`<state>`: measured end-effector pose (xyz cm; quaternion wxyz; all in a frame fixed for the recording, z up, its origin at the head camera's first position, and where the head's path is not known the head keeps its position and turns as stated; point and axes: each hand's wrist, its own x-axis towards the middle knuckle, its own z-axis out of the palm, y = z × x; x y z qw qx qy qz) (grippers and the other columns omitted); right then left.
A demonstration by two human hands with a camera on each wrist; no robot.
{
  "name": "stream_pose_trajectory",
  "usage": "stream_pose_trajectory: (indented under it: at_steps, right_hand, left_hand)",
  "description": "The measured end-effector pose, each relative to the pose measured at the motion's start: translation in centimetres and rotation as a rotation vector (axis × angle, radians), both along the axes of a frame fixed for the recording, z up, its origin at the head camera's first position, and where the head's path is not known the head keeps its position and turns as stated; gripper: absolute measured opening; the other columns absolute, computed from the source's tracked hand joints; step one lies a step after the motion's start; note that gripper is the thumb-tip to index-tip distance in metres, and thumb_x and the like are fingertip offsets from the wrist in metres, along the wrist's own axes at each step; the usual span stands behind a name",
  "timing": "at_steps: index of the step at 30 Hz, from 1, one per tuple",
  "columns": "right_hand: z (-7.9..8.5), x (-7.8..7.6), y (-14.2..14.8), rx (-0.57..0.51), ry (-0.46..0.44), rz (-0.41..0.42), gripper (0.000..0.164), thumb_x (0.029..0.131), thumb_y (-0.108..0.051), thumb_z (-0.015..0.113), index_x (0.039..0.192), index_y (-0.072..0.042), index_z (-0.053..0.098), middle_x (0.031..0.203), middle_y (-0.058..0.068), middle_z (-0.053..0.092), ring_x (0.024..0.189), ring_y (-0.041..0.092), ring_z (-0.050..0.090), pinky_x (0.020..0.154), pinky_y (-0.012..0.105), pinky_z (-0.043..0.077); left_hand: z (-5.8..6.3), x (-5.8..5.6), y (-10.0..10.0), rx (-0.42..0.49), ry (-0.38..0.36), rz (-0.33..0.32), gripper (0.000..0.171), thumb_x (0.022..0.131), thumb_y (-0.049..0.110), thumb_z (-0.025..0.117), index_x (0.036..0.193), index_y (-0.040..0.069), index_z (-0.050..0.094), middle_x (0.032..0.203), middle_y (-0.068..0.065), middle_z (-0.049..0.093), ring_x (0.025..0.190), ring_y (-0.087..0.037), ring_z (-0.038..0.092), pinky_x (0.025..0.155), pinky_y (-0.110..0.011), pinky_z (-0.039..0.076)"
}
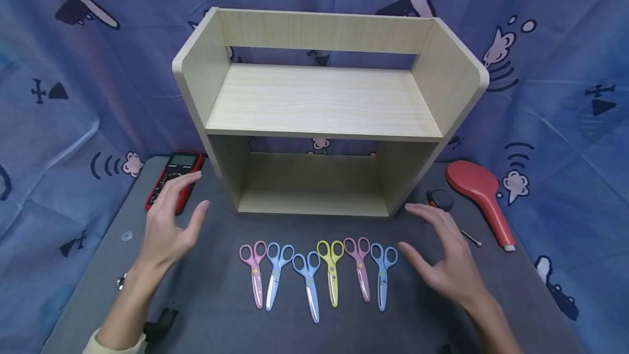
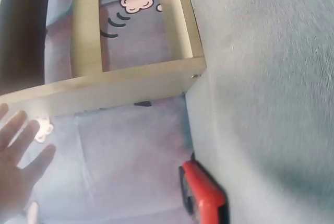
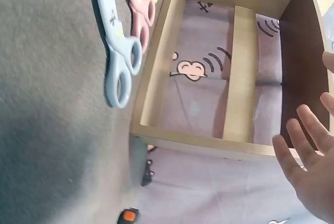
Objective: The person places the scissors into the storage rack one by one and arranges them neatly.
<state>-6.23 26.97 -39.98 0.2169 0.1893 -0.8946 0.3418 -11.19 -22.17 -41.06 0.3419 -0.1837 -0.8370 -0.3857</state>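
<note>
Head view showed six scissors (image 1: 308, 273) in a row midway between the left and right edges of the tabletop (image 1: 211, 316), handles toward its back edge. The right hand (image 1: 447, 261) was near the blue pair (image 1: 383, 275) ending the row, its grip spread and holding nothing. The left hand (image 1: 169, 228), grip likewise spread and bare, was near the multimeter (image 1: 179, 168) by the back left corner. Behind the scissors stood a shelf unit (image 1: 324, 100); a tape measure (image 1: 441, 199) and red paddle-shaped thing (image 1: 474, 183) lay toward the back right corner.
</note>
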Motion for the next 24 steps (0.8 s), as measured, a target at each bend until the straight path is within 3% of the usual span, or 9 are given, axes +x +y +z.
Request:
stream_pose_trajectory:
  at_steps: [5, 11, 14, 17, 19, 24]
  right_hand:
    - [-1.2, -0.7, 0.2, -0.073, -0.124, 0.065, 0.066, 0.084, 0.0, 0.088, 0.145, -0.015, 0.067, 0.138, 0.008, 0.071, 0.128, -0.008, 0.057, 0.108, 0.002, 0.042]
    - [-3.1, -2.0, 1.1, -0.08, -0.371, 0.138, 0.048, 0.096, -0.011, 0.083, 0.141, -0.018, 0.067, 0.136, 0.005, 0.074, 0.121, -0.009, 0.061, 0.107, 0.018, 0.055]
    - [-4.0, -2.8, 1.4, -0.047, -0.466, 0.19, 0.042, 0.099, -0.016, 0.081, 0.139, -0.017, 0.068, 0.136, 0.009, 0.074, 0.122, -0.002, 0.065, 0.107, 0.031, 0.059]
    - [-5.0, -3.7, 1.6, -0.025, -0.533, 0.249, 0.041, 0.1, -0.02, 0.08, 0.139, -0.012, 0.069, 0.135, 0.013, 0.074, 0.123, 0.014, 0.069, 0.107, 0.039, 0.061]
    - [-5.6, -4.3, 1.8, -0.011, -0.562, 0.281, 0.042, 0.099, -0.021, 0.081, 0.138, -0.01, 0.069, 0.134, 0.013, 0.075, 0.121, 0.024, 0.071, 0.106, 0.039, 0.061]
    - [-6.9, -5.5, 2.2, 0.028, -0.61, 0.326, 0.044, 0.096, -0.022, 0.085, 0.135, -0.007, 0.07, 0.128, 0.012, 0.076, 0.113, 0.028, 0.072, 0.102, 0.034, 0.062]
  left_hand:
    - [-0.5, -0.7, 0.5, 0.136, -0.138, -0.011, 0.054, 0.095, -0.005, 0.076, 0.147, 0.002, 0.063, 0.143, -0.019, 0.069, 0.132, 0.005, 0.058, 0.113, -0.004, 0.043]
    - [-1.5, -2.2, 1.1, 0.269, -0.275, -0.057, 0.054, 0.098, -0.005, 0.074, 0.15, 0.001, 0.059, 0.147, -0.021, 0.067, 0.13, 0.009, 0.061, 0.106, -0.006, 0.05]
    - [-2.0, -2.9, 1.4, 0.329, -0.293, -0.072, 0.053, 0.098, -0.007, 0.074, 0.148, -0.001, 0.061, 0.144, -0.023, 0.068, 0.127, 0.009, 0.063, 0.102, -0.008, 0.054]
    - [-2.5, -3.6, 1.8, 0.376, -0.289, -0.073, 0.05, 0.096, -0.011, 0.074, 0.144, -0.005, 0.063, 0.139, -0.028, 0.069, 0.122, 0.01, 0.065, 0.099, -0.01, 0.056]
    - [-2.8, -3.9, 2.0, 0.394, -0.283, -0.063, 0.048, 0.095, -0.011, 0.074, 0.142, -0.007, 0.064, 0.136, -0.03, 0.07, 0.12, 0.011, 0.066, 0.096, -0.009, 0.057]
    - [-3.4, -4.4, 2.5, 0.454, -0.271, -0.034, 0.044, 0.094, -0.011, 0.076, 0.138, -0.009, 0.068, 0.13, -0.031, 0.072, 0.113, 0.01, 0.069, 0.089, -0.009, 0.058]
